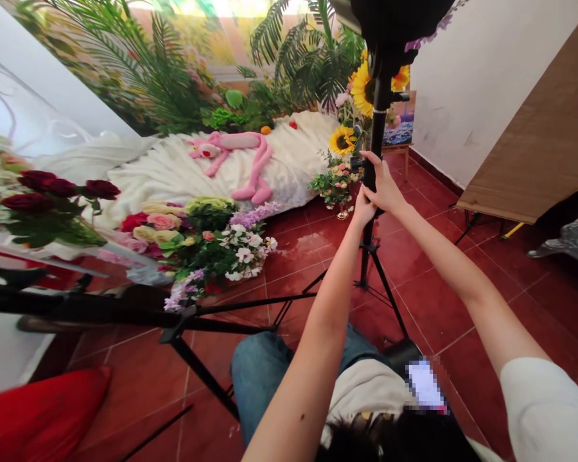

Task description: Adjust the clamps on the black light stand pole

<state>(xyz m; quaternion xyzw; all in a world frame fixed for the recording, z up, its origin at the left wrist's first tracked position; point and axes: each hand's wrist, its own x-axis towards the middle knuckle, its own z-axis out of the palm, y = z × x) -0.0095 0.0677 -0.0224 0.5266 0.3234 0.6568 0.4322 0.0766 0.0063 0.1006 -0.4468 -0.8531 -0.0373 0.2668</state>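
A black light stand (378,131) rises upright in front of me, with a large dark head (399,22) cut off by the top edge. My left hand (364,208) is wrapped round its pole, low down. Just above it, my right hand (386,185) also grips the pole, its index finger reaching toward a black knob (356,165) on the stand's side. The two hands touch or nearly touch. The stand's legs (390,292) spread over the red tiles below.
A second black stand (125,311) lies across the lower left. Flowers (212,240) and a pink plush toy (243,141) on white cloth (298,154) are ahead. Sunflowers (343,139) stand behind the pole. A brown board (525,128) leans at right; a blurred phone (426,384) is beside me.
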